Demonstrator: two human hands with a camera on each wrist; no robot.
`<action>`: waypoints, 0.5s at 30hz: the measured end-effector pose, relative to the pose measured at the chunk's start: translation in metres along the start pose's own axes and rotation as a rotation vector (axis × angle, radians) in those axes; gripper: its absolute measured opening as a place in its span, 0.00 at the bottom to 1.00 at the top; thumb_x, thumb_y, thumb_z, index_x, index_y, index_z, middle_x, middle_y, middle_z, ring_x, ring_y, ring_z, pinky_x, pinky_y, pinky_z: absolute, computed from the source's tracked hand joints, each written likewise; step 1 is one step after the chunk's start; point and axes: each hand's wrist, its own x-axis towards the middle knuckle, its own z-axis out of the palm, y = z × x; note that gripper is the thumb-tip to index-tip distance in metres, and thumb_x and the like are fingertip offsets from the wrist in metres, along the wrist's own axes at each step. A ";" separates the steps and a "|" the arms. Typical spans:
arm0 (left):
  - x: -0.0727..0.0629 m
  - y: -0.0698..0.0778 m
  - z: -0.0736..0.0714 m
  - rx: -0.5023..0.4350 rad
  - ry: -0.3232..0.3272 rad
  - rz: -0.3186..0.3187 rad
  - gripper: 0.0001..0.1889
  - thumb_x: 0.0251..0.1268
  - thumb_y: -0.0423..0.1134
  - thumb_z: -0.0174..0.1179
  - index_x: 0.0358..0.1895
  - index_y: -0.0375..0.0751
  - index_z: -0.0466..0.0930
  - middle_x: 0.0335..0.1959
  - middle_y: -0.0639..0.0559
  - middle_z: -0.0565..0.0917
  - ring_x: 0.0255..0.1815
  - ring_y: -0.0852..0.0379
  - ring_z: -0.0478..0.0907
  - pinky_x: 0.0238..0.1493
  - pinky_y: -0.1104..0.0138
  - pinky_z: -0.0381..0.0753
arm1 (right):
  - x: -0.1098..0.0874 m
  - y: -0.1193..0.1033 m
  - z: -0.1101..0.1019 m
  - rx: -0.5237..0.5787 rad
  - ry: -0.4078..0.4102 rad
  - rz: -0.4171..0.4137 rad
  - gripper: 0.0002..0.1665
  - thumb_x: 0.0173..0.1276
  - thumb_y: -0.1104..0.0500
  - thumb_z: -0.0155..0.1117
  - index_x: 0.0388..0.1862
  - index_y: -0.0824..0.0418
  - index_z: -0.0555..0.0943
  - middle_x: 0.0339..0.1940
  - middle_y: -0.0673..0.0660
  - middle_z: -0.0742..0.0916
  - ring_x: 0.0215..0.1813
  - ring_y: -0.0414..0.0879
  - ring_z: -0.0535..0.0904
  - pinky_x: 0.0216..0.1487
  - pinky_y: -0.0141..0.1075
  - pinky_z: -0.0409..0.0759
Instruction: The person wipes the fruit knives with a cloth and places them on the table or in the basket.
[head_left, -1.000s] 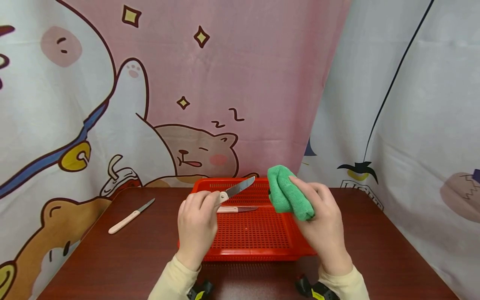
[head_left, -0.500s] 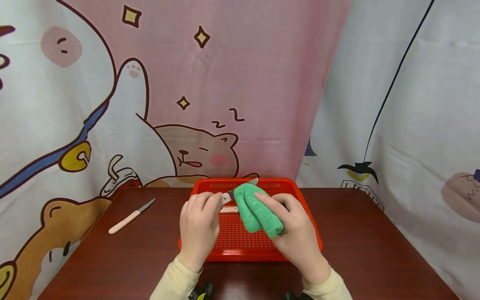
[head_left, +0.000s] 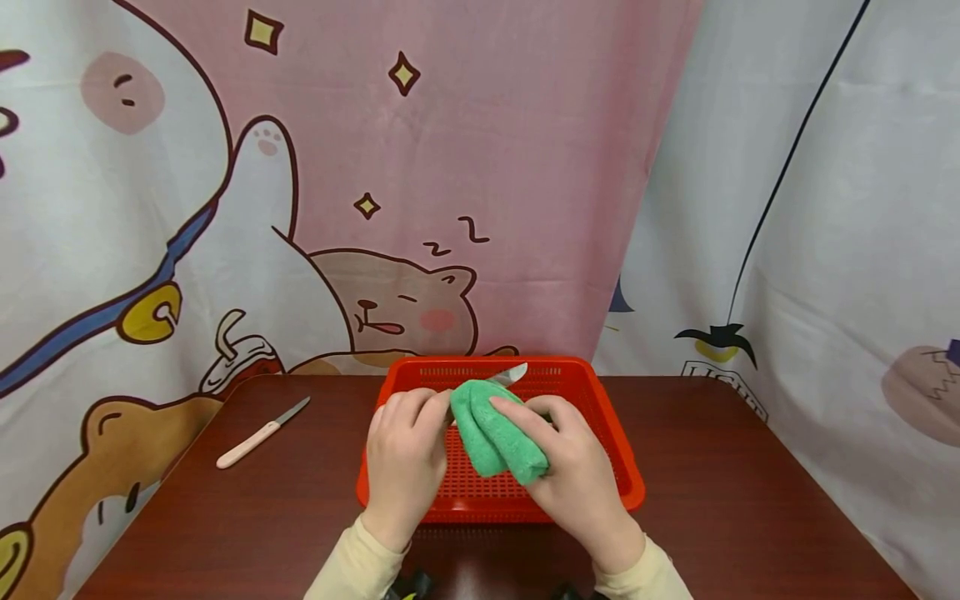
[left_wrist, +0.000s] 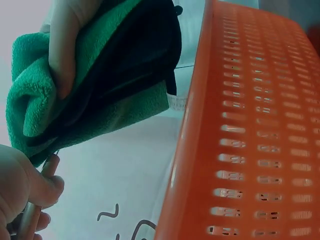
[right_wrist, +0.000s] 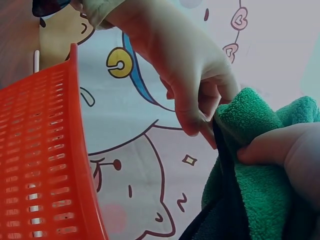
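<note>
The left hand (head_left: 407,462) is clamped round the pale handle (left_wrist: 31,217) of a small knife with a narrow steel blade (head_left: 513,374), and the right hand (head_left: 577,475) pinches a folded, fluffy green cloth (head_left: 491,437) about that blade, its tip poking out beyond the fold. The knife is up in the air, with a red perforated plastic basket (head_left: 517,510) behind or below it. A second pale-handled knife (head_left: 251,442) lies apart on the dark brown wooden table (head_left: 187,533). The step in hand looks like wiping: best to keep the handle steady, draw the cloth from handle towards tip with light, even pressure, and keep the fold thick under the fingers; which way the cutting edge faces is hidden by the cloth, so the thumb should stay on the flat
</note>
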 end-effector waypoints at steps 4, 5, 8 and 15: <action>0.000 0.001 0.000 -0.011 0.007 0.004 0.09 0.59 0.26 0.64 0.42 0.40 0.82 0.34 0.47 0.80 0.32 0.47 0.76 0.29 0.55 0.75 | 0.000 0.001 0.001 0.004 -0.007 0.008 0.43 0.46 0.77 0.69 0.62 0.48 0.80 0.42 0.55 0.80 0.42 0.49 0.77 0.39 0.41 0.79; 0.000 0.002 0.001 -0.013 0.010 0.005 0.09 0.59 0.27 0.64 0.42 0.40 0.82 0.34 0.47 0.80 0.32 0.47 0.76 0.30 0.55 0.75 | -0.001 0.001 0.002 0.005 -0.008 0.008 0.43 0.46 0.77 0.69 0.62 0.48 0.80 0.42 0.55 0.80 0.42 0.49 0.77 0.39 0.41 0.79; -0.001 0.002 0.001 -0.017 0.013 0.006 0.09 0.60 0.27 0.64 0.42 0.40 0.82 0.34 0.47 0.80 0.32 0.47 0.77 0.30 0.55 0.75 | -0.001 0.002 0.002 0.004 -0.012 0.013 0.44 0.46 0.77 0.70 0.62 0.48 0.80 0.43 0.55 0.80 0.43 0.49 0.77 0.39 0.42 0.80; 0.000 0.003 0.001 -0.033 0.030 0.014 0.09 0.60 0.29 0.66 0.42 0.40 0.82 0.34 0.48 0.80 0.32 0.47 0.76 0.30 0.55 0.75 | -0.001 0.003 0.002 -0.005 -0.011 0.022 0.45 0.44 0.78 0.71 0.62 0.47 0.80 0.43 0.55 0.80 0.43 0.49 0.77 0.38 0.42 0.80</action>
